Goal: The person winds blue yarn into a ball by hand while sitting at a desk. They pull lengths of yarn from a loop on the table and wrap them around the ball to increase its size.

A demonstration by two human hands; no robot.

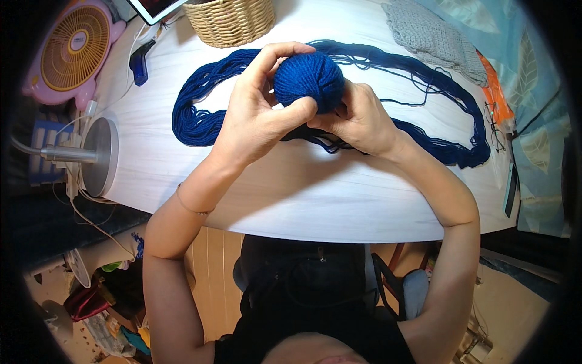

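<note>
Both hands are raised above the table and closed round a ball of dark blue yarn [309,80]. The left hand [257,115] wraps it from the near side, thumb laid across the ball's lower front and fingers curled over its top. The right hand [357,118] holds it from below and behind, its fingertips hidden under the ball, so whether they pinch a strand cannot be told.

The ball looks round and firm, already a fair size, which suggests a good share of the winding is done. Much is left, though: a long loose skein of the same blue yarn [200,118] lies spread in a wide loop on the white table [291,194], running from the left of the hands, behind them, and round to the far right edge. A few thin strands stray out of the loop near the right hand, and the strand that feeds the ball seems to leave from beneath it, though that join is hidden.

Farther out stand a woven basket [230,21] at the far edge, a grey knitted piece [433,39] to the right of it, a pink desk fan [73,48] at the far left, and a round lamp base [100,155] on the table's left edge
</note>
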